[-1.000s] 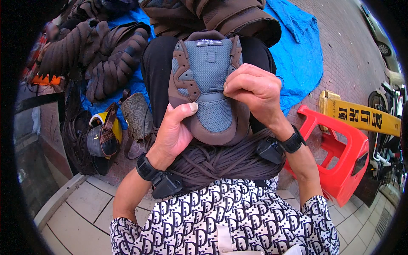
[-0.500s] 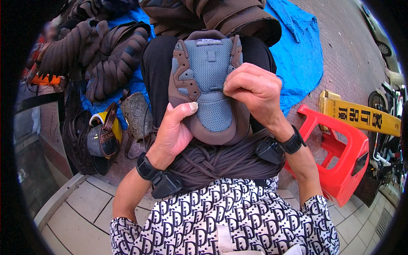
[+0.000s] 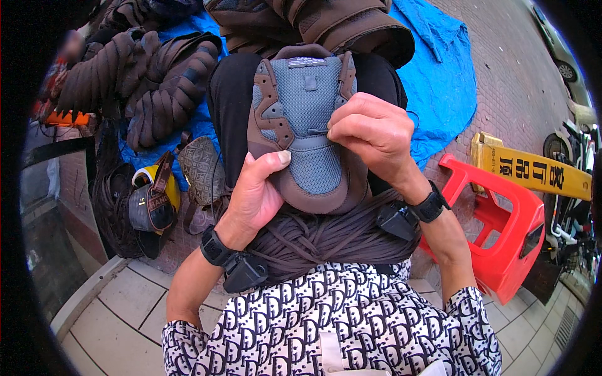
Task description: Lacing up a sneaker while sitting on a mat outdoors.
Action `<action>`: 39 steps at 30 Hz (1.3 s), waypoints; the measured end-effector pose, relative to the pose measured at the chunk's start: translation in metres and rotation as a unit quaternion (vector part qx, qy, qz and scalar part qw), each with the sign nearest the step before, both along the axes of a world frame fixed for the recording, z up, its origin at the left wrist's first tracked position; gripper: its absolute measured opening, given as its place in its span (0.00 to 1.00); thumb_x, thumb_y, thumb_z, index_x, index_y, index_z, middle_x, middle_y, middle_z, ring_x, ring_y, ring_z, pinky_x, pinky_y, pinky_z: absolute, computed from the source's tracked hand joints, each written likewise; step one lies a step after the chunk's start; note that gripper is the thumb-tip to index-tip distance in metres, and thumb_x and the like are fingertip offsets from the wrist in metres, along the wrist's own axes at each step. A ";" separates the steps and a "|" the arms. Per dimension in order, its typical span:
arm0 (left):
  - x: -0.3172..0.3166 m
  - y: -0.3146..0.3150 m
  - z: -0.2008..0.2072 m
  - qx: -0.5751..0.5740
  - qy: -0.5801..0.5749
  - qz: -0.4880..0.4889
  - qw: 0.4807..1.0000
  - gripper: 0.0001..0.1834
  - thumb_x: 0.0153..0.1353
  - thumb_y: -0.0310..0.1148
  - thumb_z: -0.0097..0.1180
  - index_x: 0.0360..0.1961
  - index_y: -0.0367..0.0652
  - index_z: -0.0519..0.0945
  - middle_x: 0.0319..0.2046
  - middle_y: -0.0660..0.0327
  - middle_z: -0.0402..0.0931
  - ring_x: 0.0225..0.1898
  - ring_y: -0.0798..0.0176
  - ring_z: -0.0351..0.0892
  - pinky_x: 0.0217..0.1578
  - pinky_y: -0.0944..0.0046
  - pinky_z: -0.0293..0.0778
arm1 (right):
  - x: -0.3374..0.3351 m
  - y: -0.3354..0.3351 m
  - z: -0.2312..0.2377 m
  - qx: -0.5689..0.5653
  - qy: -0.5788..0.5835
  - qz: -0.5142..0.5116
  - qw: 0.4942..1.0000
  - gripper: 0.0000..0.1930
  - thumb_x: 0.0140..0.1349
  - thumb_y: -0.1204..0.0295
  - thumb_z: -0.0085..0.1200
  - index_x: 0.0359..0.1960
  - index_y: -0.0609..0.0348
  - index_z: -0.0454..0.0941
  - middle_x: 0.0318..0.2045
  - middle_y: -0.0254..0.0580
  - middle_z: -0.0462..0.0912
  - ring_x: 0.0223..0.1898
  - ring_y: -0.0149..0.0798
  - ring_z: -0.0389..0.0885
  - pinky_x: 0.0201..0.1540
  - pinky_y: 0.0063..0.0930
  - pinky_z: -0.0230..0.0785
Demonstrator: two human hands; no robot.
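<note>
The work in hand looks like handling a thin dark strip (image 3: 315,131), perhaps a lace tip, at the tongue (image 3: 307,100) of a brown and blue-grey shoe (image 3: 321,169). The right hand (image 3: 375,130) is closed in a pinch, thumb against forefinger, with the strip's end between the tips; the strip points from there toward the left, across the tongue. Whether it passes through a loop or slot is too small to tell. The left hand (image 3: 258,191) is half curled around the shoe's near left side, thumb pressed on top, its other fingers hidden.

The next move seems to call for a firm pinch on the right and a steady hold on the left, as the strip offers little to grip.

The shoe lies between the hands, toe toward the wearer: the left hand touches it beside the toe, and the right hand overlaps its right edge. Just below both hands is a bundle of dark laces (image 3: 307,237); well right of the right hand stands a red stool (image 3: 528,210).
</note>
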State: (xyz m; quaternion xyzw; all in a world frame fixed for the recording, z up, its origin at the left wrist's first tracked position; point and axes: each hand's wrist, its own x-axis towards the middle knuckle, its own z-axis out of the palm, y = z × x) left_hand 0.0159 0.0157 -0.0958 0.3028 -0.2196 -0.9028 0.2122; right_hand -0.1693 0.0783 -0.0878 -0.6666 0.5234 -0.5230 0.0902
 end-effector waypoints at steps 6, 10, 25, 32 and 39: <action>0.000 0.000 0.001 0.002 0.004 -0.003 1.000 0.23 0.54 0.23 0.48 0.52 0.36 0.62 0.45 0.55 0.70 0.47 0.63 0.72 0.51 0.58 0.69 | 0.005 -0.002 -0.001 0.021 -0.064 -0.012 0.998 0.06 0.35 0.82 0.58 0.17 0.61 0.75 0.19 0.38 0.76 0.23 0.36 0.76 0.25 0.24 0.68; -0.001 0.001 0.001 0.000 0.009 0.002 1.000 0.22 0.54 0.23 0.47 0.52 0.35 0.63 0.45 0.55 0.71 0.47 0.63 0.72 0.50 0.58 0.69 | 0.007 0.000 0.001 -0.028 0.086 -0.056 0.994 0.05 0.36 0.80 0.57 0.15 0.59 0.74 0.18 0.37 0.75 0.24 0.37 0.76 0.25 0.26 0.68; 0.000 0.001 0.002 -0.017 0.010 -0.006 1.000 0.24 0.53 0.24 0.48 0.53 0.36 0.62 0.46 0.56 0.70 0.48 0.63 0.71 0.52 0.59 0.67 | 0.008 -0.004 -0.009 0.031 -0.122 -0.016 0.992 0.05 0.35 0.83 0.57 0.16 0.62 0.74 0.17 0.38 0.76 0.23 0.34 0.77 0.26 0.22 0.68; -0.001 0.002 0.000 -0.030 0.004 -0.006 1.000 0.24 0.53 0.23 0.48 0.53 0.35 0.62 0.47 0.56 0.69 0.49 0.63 0.70 0.53 0.59 0.66 | 0.021 -0.001 -0.011 0.024 -0.193 -0.089 0.977 0.05 0.35 0.83 0.57 0.16 0.62 0.75 0.18 0.38 0.76 0.23 0.34 0.77 0.26 0.23 0.68; 0.000 0.001 0.001 -0.004 0.020 -0.008 1.000 0.25 0.53 0.23 0.48 0.54 0.36 0.60 0.48 0.55 0.68 0.49 0.62 0.70 0.53 0.59 0.66 | 0.018 0.005 -0.008 -0.001 -0.036 -0.093 0.995 0.06 0.36 0.86 0.57 0.19 0.66 0.75 0.21 0.42 0.78 0.26 0.34 0.77 0.28 0.21 0.69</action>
